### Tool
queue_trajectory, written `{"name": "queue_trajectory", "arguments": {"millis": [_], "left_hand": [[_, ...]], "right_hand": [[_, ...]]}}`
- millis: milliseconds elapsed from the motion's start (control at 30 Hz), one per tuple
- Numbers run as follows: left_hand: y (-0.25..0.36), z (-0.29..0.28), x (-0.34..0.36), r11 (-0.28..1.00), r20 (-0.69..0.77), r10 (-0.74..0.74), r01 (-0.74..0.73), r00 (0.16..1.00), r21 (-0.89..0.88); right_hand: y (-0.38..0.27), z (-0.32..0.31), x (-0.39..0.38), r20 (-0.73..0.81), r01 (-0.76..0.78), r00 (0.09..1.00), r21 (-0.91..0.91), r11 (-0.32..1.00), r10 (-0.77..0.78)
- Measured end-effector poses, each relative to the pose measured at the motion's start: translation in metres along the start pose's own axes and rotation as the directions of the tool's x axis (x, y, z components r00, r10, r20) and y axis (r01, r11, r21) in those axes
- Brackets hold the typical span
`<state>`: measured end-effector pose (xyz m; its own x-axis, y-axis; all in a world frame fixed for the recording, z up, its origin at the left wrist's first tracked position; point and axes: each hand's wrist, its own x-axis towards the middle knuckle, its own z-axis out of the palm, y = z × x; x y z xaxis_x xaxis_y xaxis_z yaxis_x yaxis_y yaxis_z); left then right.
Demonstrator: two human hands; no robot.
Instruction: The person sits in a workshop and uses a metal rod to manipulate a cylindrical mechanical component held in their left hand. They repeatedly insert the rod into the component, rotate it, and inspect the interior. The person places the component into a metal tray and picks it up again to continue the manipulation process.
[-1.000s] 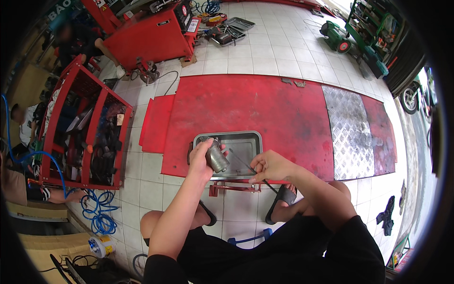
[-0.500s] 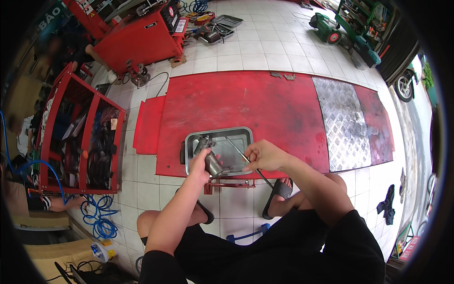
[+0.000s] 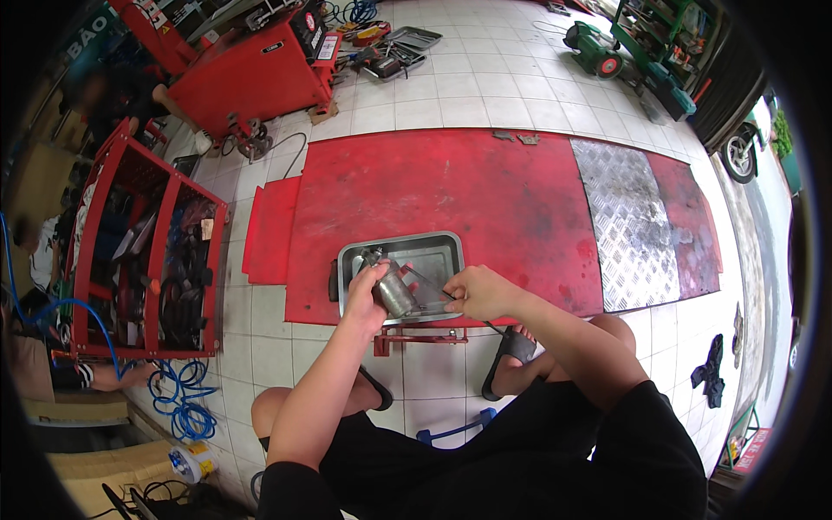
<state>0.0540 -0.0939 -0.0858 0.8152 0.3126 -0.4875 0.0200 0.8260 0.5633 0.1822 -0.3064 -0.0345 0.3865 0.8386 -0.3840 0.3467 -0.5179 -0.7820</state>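
Note:
My left hand (image 3: 367, 293) is closed round a grey metal motor (image 3: 396, 293), a cylinder with a narrower fitting at its far end, like a starter motor. It is held tilted over a grey metal tray (image 3: 459, 251). At the tray's right side my right hand (image 3: 483, 293) pinches a long thin rod-like tool (image 3: 494, 328). One end of the rod points over the tray toward the motor; the other sticks out below my hand. Its tip is too blurred to make out.
The tray rests at the near edge of a red platform (image 3: 451, 182) with a chequered metal plate (image 3: 626, 225) on its right. Small metal pieces (image 3: 516, 137) lie at the far edge. To the left stands a red rack (image 3: 165, 251); blue hose (image 3: 186, 399) coils on the floor.
The motor has turned in my left hand, its body now showing more broadly. The rod in my right hand has swung to a flatter slant, and my right hand has moved slightly.

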Motion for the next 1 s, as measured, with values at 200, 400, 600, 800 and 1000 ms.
{"name": "queue_trajectory", "arguments": {"millis": [200, 400, 600, 800, 1000], "left_hand": [[0.012, 0.011, -0.008, 1.0, -0.04, -0.023, 0.023, 0.999, 0.007], [0.03, 0.032, -0.02, 0.976, 0.02, -0.051, 0.054, 0.999, -0.209], [0.029, 0.049, -0.036, 0.988, 0.081, 0.016, -0.003, 0.997, -0.156], [0.024, 0.058, -0.05, 0.998, 0.08, -0.018, 0.022, 0.997, -0.054], [0.02, 0.071, -0.059, 0.959, -0.025, 0.139, -0.129, 0.99, 0.252]], "right_hand": [[-0.007, -0.012, -0.001, -0.012, -0.077, 0.997, 0.084, 0.993, 0.078], [-0.002, -0.002, 0.009, -0.026, -0.102, 0.991, 0.463, 0.88, 0.129], [-0.028, 0.037, 0.008, -0.394, 0.172, 0.919, 0.358, 0.918, -0.019], [-0.046, 0.035, -0.008, -0.348, 0.025, 0.936, 0.204, 0.979, 0.049], [-0.045, 0.031, -0.004, -0.012, -0.023, 0.995, 0.934, 0.357, 0.096]]}}
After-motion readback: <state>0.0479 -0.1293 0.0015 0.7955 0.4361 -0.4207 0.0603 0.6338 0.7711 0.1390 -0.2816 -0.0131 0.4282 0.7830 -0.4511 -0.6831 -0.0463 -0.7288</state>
